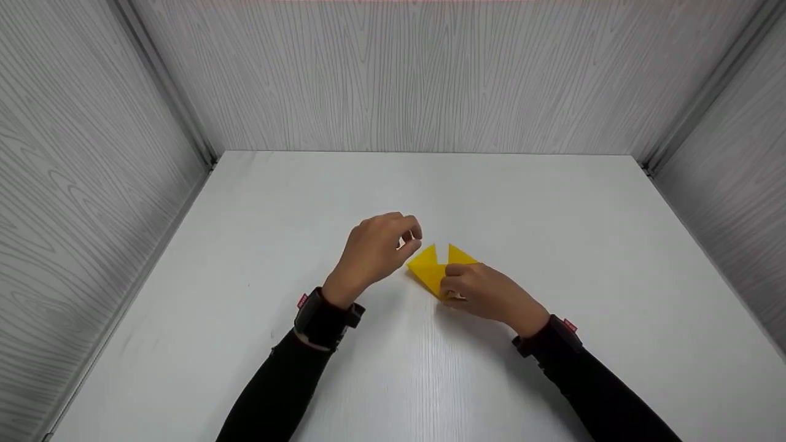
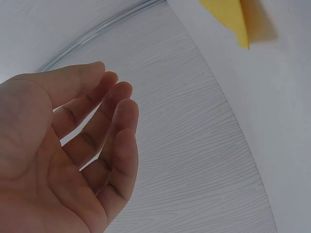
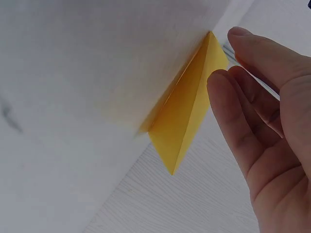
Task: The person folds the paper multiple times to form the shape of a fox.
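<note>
A folded piece of yellow paper (image 1: 428,270) lies on the white table, with two pointed flaps at its far side and a notch between them. My right hand (image 1: 488,294) is over its near right part and hides some of it. In the right wrist view, thumb and fingertips stand apart beside the paper (image 3: 187,111), which shows a long crease; nothing is pinched between them. Left of the paper, my left hand (image 1: 377,245) hovers with loosely bent fingers and holds nothing. The left wrist view shows the yellow paper (image 2: 228,14) only as a corner at the top.
Grey wood-grain panels stand along the table's left, back (image 1: 393,73) and right sides. The white table (image 1: 393,190) stretches around both hands. Black bands (image 1: 325,316) are worn on both wrists, over dark sleeves.
</note>
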Demonstrator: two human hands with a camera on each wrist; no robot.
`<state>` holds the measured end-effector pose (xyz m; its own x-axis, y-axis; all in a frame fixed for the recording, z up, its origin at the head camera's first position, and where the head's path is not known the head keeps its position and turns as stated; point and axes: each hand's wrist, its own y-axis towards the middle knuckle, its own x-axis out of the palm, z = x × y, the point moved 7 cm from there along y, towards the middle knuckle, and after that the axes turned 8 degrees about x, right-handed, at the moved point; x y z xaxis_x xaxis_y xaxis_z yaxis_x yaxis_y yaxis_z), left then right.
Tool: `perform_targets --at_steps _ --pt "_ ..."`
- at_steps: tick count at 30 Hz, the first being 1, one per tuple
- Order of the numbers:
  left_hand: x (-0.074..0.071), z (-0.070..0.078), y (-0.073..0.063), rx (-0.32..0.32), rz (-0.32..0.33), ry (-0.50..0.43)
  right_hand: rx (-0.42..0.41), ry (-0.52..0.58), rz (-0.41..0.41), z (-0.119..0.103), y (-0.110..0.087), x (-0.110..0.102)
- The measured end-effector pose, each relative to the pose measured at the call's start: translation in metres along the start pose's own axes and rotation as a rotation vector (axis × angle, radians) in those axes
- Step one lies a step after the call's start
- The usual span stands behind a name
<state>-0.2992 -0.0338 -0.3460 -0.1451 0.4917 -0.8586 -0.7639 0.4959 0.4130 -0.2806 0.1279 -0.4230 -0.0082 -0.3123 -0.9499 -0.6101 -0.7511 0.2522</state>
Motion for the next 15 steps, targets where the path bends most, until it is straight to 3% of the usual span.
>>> perform_targets --at_steps 4,8,15 --pt "0.001 0.001 0.000 0.007 -0.004 -0.001 0.052 0.074 0.039 0.007 0.000 -0.011" --pt "0.008 0.003 0.001 0.020 -0.014 -0.012 0.151 0.132 0.129 0.019 -0.001 -0.027" --pt "0.040 0.011 0.000 0.078 -0.082 0.034 0.354 0.154 0.219 0.045 -0.004 -0.039"
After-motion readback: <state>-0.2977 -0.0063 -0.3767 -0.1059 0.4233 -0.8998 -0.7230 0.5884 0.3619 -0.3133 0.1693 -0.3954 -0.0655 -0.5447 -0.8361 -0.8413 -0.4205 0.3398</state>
